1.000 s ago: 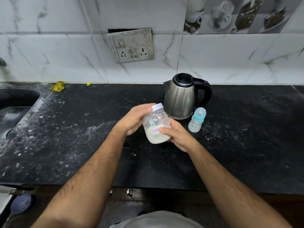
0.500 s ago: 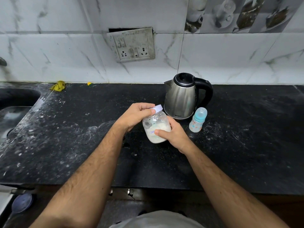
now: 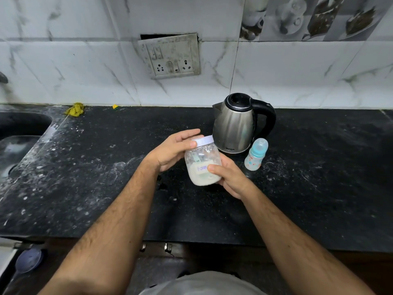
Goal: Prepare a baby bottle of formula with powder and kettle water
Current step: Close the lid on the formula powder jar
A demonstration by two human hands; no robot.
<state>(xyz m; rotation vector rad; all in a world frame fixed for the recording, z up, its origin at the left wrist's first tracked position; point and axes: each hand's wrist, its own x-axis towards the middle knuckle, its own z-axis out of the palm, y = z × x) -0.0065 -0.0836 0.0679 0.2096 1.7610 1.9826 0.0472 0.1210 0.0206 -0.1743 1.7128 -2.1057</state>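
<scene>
Since half a second ago the formula jar [image 3: 203,161] sits more upright between the hands, and its handwritten label, then half hidden, faces the camera again. The left hand [image 3: 173,151] has shifted from a fist over the top to a flatter wrap, fingers curled round the white lid [image 3: 205,141] and thumb pressed on the lid's near edge. The right hand [image 3: 228,177] grips the jar's lower body from the right, thumb across the label, fingers behind the glass. Both hands are clamped on the jar, held just above the black counter [image 3: 106,188]. White powder fills the jar's lower half, and a pale scoop handle shows inside above it.

Just beyond the grip, up and right, stands the steel kettle [image 3: 236,124], lid down, black handle turned right; the jar lid nearly overlaps its base in this view. The baby bottle [image 3: 255,155] stands upright just right of the right hand, close beside the kettle base, teat on.

Left of the grip the counter runs open to the sink [image 3: 19,135] edge. Toward the body a broad bare strip reaches the counter's front edge. Far right of the bottle the slab continues open. A yellow cloth [image 3: 74,109] lies by the wall, well left.
</scene>
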